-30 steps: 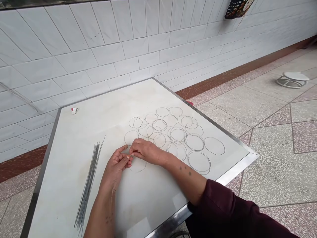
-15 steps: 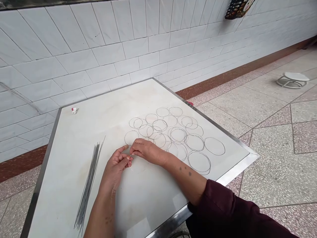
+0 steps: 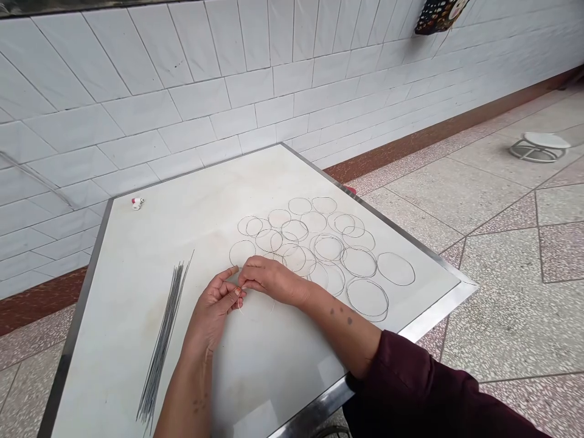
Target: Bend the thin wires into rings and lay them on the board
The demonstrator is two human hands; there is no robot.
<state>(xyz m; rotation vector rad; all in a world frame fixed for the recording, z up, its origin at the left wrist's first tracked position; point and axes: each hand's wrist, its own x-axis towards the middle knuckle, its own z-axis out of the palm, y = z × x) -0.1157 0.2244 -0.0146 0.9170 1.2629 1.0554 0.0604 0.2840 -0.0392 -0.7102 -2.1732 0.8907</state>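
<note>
A thin wire loop [image 3: 240, 306] hangs below my fingers, only parts of its curve showing against the white table. My left hand [image 3: 219, 296] pinches it between thumb and fingertips, the index finger stretched out above. Close against it, my right hand [image 3: 267, 277] has its thumb and fingers pinched on the wire where the ends seem to meet; the exact join is too small to make out. Beyond and right of my hands lie several wire rings [image 3: 360, 261], many overlapping. Left of my left forearm rests a bundle of straight wires [image 3: 163, 340].
The white table [image 3: 191, 219] has a metal edge and stands by a tiled wall [image 3: 196, 97]. A small red and white object [image 3: 137, 204] lies at its far left corner. On the floor to the right is a round stool [image 3: 539, 147]. A patterned item [image 3: 440, 15] hangs on the wall.
My hands stay almost in place, with small finger movements at the pinch. The wire loop's visible curve has shifted slightly below them.
</note>
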